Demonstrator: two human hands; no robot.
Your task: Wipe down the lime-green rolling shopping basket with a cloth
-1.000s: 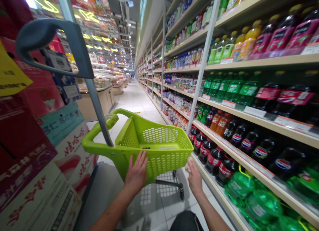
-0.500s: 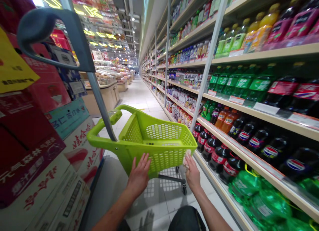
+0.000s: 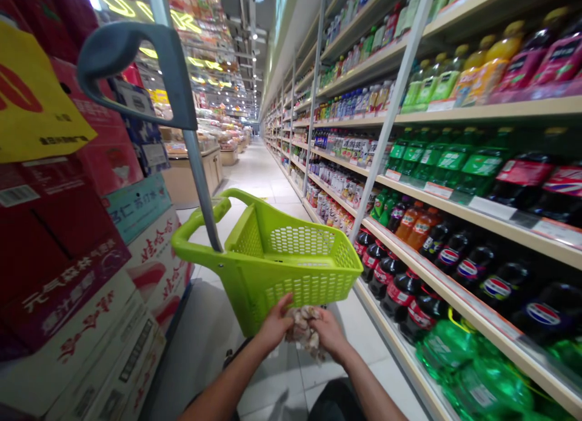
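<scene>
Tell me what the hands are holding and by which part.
A crumpled, pale cloth: the right hand grips its right side; the left hand is at its left side, its grip unclear.

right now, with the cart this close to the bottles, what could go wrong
The crumpled cloth, bunched between the left hand and right hand, has loose folds that might snag on the holes in the green cart.
The cart's far end is near the low, dark bottles, so a hard nudge could perhaps bump them.

Bare hands (image 3: 330, 335) and bare forearms (image 3: 373, 381); trousers (image 3: 336, 403) dark, nearly black
</scene>
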